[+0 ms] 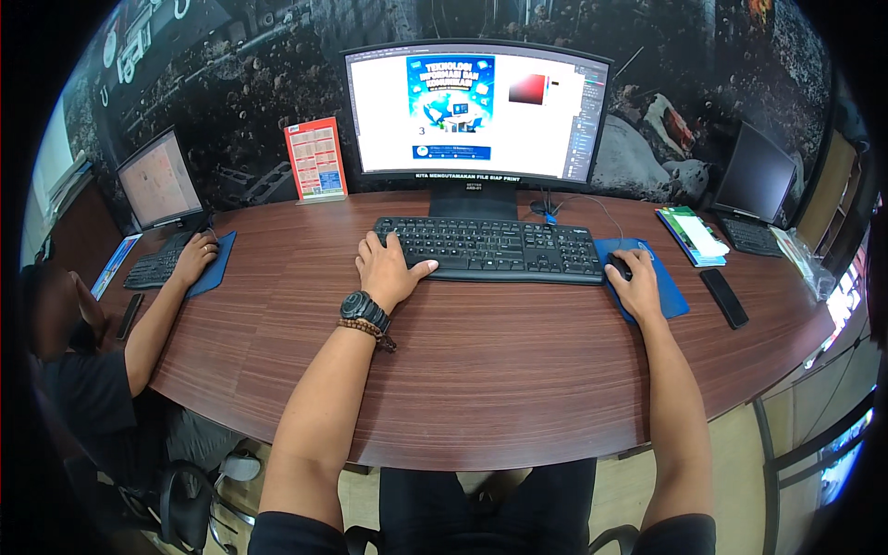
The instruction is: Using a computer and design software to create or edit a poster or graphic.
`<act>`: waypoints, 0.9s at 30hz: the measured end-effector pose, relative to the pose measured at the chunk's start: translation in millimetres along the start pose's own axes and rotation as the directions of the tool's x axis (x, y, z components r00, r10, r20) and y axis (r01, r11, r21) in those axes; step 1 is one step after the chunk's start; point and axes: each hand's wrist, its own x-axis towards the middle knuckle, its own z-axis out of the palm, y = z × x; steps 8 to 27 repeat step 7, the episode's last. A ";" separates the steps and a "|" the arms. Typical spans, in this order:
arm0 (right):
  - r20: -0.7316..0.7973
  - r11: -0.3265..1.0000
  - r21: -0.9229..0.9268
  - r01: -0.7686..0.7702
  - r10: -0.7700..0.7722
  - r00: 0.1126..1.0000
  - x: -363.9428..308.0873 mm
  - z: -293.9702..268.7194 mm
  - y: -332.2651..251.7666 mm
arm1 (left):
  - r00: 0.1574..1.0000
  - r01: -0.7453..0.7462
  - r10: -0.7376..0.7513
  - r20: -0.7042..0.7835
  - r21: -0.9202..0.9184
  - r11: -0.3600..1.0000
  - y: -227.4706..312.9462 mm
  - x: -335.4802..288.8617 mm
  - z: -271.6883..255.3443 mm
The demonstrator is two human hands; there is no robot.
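Observation:
My left hand (389, 270) rests on the left end of a black computer keyboard (499, 248), its fingers spread over the keys and the thumb stretched toward the lower edge. A dark watch and a beaded bracelet circle that wrist. My right hand (638, 289) is wrapped over a black computer mouse (622, 268) on a blue mouse pad (668, 289), just right of the keyboard. Behind the keyboard stands a wide curved monitor (379, 120), showing a blue poster design and a red colour square.
A red-framed desk calendar (315, 159) stands left of the monitor. Right of the pad lie a black phone (723, 299) and a stack of booklets (692, 236), with another monitor (756, 173) behind. At left, another person's hand (196, 257) rests by a second keyboard (153, 268).

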 end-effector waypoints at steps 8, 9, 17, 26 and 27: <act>0.009 0.998 -0.057 0.014 -0.013 1.000 -2.6 -1.0 -5.6 | 1.000 0.016 -0.016 -0.002 0.009 1.000 -1.5 0.8 2.7; 0.009 0.998 -0.057 0.014 -0.013 1.000 -2.6 -1.0 -5.6 | 1.000 0.016 -0.016 -0.002 0.009 1.000 -1.5 0.8 2.7; 0.009 0.998 -0.057 0.014 -0.013 1.000 -2.6 -1.0 -5.6 | 1.000 0.016 -0.016 -0.002 0.009 1.000 -1.5 0.8 2.7; 0.009 0.998 -0.057 0.014 -0.013 1.000 -2.6 -1.0 -5.6 | 1.000 0.016 -0.016 -0.002 0.009 1.000 -1.5 0.8 2.7; 0.009 0.998 -0.057 0.014 -0.013 1.000 -2.6 -1.0 -5.6 | 1.000 0.016 -0.016 -0.002 0.009 1.000 -1.5 0.8 2.7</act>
